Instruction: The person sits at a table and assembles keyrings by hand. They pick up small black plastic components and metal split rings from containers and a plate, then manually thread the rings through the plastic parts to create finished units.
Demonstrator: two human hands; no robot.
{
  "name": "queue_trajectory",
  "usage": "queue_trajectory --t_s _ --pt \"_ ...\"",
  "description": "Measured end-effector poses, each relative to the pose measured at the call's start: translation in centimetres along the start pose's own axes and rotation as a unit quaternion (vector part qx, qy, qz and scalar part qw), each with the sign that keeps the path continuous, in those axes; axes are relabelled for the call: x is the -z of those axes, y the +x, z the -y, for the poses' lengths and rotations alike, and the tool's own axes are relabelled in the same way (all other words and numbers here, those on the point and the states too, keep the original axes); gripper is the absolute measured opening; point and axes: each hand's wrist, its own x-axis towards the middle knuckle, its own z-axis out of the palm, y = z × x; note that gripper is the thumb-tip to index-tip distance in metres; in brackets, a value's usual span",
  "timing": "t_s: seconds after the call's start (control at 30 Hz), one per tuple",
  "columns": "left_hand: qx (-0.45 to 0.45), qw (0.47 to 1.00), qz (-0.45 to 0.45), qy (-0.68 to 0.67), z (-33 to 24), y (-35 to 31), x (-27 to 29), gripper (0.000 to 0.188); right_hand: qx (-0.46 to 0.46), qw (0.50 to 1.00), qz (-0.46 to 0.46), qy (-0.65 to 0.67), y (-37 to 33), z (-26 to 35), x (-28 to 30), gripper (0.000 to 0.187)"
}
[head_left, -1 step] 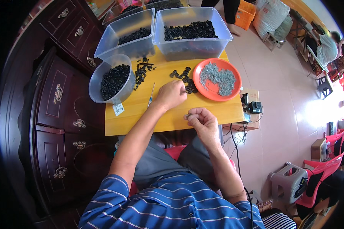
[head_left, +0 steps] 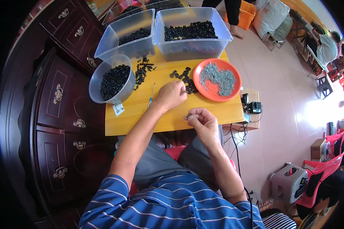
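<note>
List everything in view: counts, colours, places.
Table: one, yellow, centre
Bins: several, clear, far table edge
Round tub: one, clear, table left
Small parts: many, black, bins, tub, table
Plate: one, orange, table right
Thin bits: many, grey, plate
Screwdriver: one, blue handle, table
Cabinet: one, dark brown, left
Grey stool: one, lower right
Chairs: at least two, pink, right
Other people: several, background
Left hand: one, near small parts
Right hand: one, pinching small piece

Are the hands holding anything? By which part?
The right hand pinches a tiny piece, gripped part unclear. Whether the left hand holds anything is hidden.
</note>
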Motion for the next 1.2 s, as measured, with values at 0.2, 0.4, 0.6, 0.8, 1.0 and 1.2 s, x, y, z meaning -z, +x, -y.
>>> queue_trajectory --t_s 0.2,0.4,0.6,0.8,1.0,1.2 --pt "-0.006 0.995 -0.032 -0.090 -0.1 -0.5 0.6 0.014 -0.003 1.000 -0.001 0.007 -0.1 0.1 0.0 0.017" --pt "0.014 0.952 -0.059 -0.299 -0.4 -3.5 2.6 0.015 -0.024 0.999 -0.005 0.036 -0.2 0.7 0.0 0.017" --pt "0.093 0.865 -0.009 -0.493 -2.0 -8.4 1.6 0.015 -0.033 0.999 0.000 0.032 -0.3 0.8 0.0 0.016" --pt "0.095 0.844 -0.018 -0.527 -5.1 -10.2 0.4 0.020 -0.037 0.998 -0.004 0.041 -0.3 0.8 0.1 0.016" --pt "0.045 0.845 -0.006 -0.533 -4.8 -10.3 1.0 0.025 -0.044 0.996 -0.013 0.073 -0.4 0.9 0.2 0.016" --pt "0.037 0.883 -0.039 -0.465 -4.4 -10.7 2.0 0.028 -0.046 0.996 -0.006 0.072 -0.3 1.3 -0.1 0.015"
